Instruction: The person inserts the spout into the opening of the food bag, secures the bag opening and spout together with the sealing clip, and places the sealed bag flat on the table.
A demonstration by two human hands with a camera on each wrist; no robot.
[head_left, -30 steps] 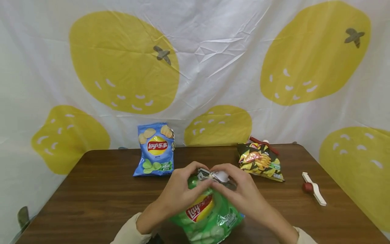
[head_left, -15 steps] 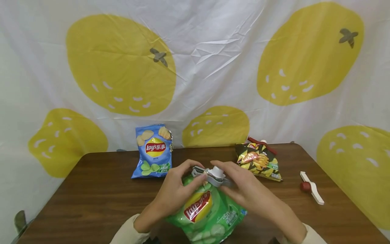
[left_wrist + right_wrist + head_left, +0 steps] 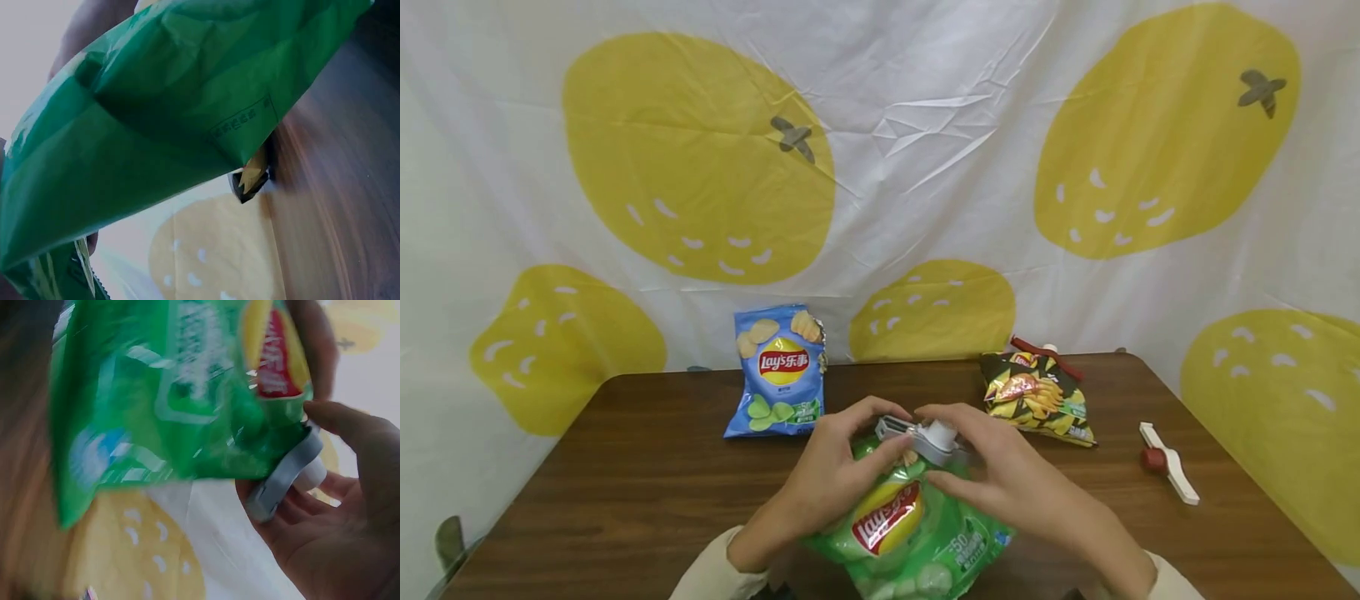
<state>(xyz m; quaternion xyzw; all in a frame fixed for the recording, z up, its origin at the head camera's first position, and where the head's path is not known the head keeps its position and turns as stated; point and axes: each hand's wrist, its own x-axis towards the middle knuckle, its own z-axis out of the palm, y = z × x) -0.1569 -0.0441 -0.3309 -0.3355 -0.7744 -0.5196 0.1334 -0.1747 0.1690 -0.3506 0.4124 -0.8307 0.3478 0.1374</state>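
A green Lay's chip bag (image 3: 917,533) hangs tilted in front of me in the head view, with a grey bag clip (image 3: 929,447) with a white knob across its top. My left hand (image 3: 838,467) grips the bag's top at the clip's left end, thumb in front and index finger over the top. Around the clip's right end curls my right hand (image 3: 1015,475), its index finger by the knob and its thumb lower, over the bag's front. In the right wrist view the clip (image 3: 287,472) lies between the right thumb and fingers. The bag's back (image 3: 156,131) hides most of the left hand in the left wrist view.
On the brown table (image 3: 662,467), a blue Lay's bag (image 3: 782,375) stands at the back left. A black and yellow Lay's bag (image 3: 1037,400) with a red clip (image 3: 1052,358) lies at the back right. Further right is a white clip with a red knob (image 3: 1172,467).
The right thumb has drawn away from the left thumb and lower over the bag. The grey clip has turned, showing more of its front and white knob. The left hand keeps its hold.
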